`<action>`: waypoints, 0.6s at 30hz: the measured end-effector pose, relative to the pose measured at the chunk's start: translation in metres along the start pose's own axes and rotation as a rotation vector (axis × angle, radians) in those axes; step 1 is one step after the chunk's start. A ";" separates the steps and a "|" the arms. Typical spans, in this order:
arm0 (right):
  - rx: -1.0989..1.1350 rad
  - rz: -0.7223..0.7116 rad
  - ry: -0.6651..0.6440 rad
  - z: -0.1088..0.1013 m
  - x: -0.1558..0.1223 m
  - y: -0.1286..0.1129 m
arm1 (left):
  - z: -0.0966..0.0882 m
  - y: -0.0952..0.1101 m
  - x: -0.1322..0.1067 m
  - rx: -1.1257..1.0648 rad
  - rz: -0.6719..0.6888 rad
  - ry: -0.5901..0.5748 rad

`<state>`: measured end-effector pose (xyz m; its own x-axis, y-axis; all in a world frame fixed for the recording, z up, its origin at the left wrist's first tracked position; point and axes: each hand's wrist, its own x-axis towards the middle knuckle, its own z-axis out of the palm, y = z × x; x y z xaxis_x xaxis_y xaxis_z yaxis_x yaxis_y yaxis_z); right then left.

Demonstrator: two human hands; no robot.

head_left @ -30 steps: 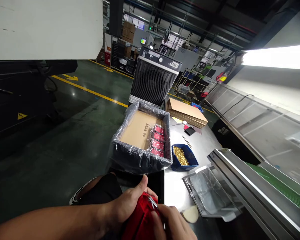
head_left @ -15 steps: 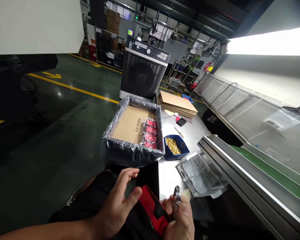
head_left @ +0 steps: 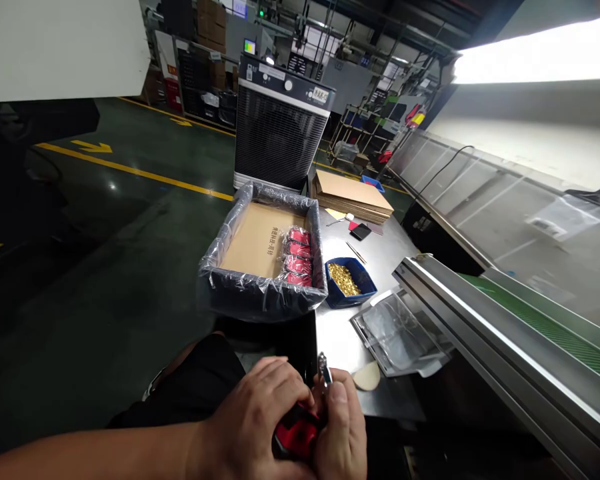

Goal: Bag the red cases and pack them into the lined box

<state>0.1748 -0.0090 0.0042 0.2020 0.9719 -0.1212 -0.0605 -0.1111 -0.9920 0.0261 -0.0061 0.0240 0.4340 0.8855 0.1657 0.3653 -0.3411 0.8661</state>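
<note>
My left hand (head_left: 253, 420) and my right hand (head_left: 341, 427) close together over a red and black pouch (head_left: 296, 435) at the bottom of the view, over my lap. A small silver metal clip (head_left: 323, 369) sticks up between the thumb and fingers of my right hand, just above the pouch. Ahead on the steel table (head_left: 380, 263) stands a plastic-lined box (head_left: 260, 297) with a cardboard sheet and a row of bagged red pouches (head_left: 295, 257). Next to it sits a blue tray of small brass parts (head_left: 347, 280).
A clear plastic tray (head_left: 400, 333) lies on the table's near right, beside a conveyor with a green belt (head_left: 530, 313). A stack of flat cardboard (head_left: 353, 197), a black phone (head_left: 361, 231) and a large grey fan unit (head_left: 277, 130) stand farther back. Dark floor with yellow lines lies left.
My left hand has closed down over the red pouch from an open spread. My right hand has brought the silver clip left to the pouch's top edge. The view shifted slightly.
</note>
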 end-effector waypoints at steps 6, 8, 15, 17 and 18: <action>-0.113 -0.088 -0.141 -0.018 0.021 -0.002 | -0.016 -0.012 0.001 0.108 0.043 -0.108; -0.223 -0.141 0.010 -0.030 0.040 0.010 | -0.019 -0.017 -0.002 0.066 -0.018 -0.079; -0.967 -0.349 0.261 -0.078 0.095 0.115 | -0.019 -0.028 -0.013 -0.091 -0.081 0.148; -0.976 -0.329 0.261 -0.083 0.101 0.130 | -0.018 -0.030 -0.015 -0.163 -0.029 0.208; -0.969 -0.321 0.274 -0.084 0.103 0.131 | -0.018 -0.030 -0.015 -0.205 -0.020 0.226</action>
<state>0.2695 0.0592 -0.1417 0.2911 0.9186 0.2674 0.8166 -0.0930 -0.5697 -0.0062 -0.0035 0.0039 0.2258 0.9471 0.2282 0.1885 -0.2723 0.9436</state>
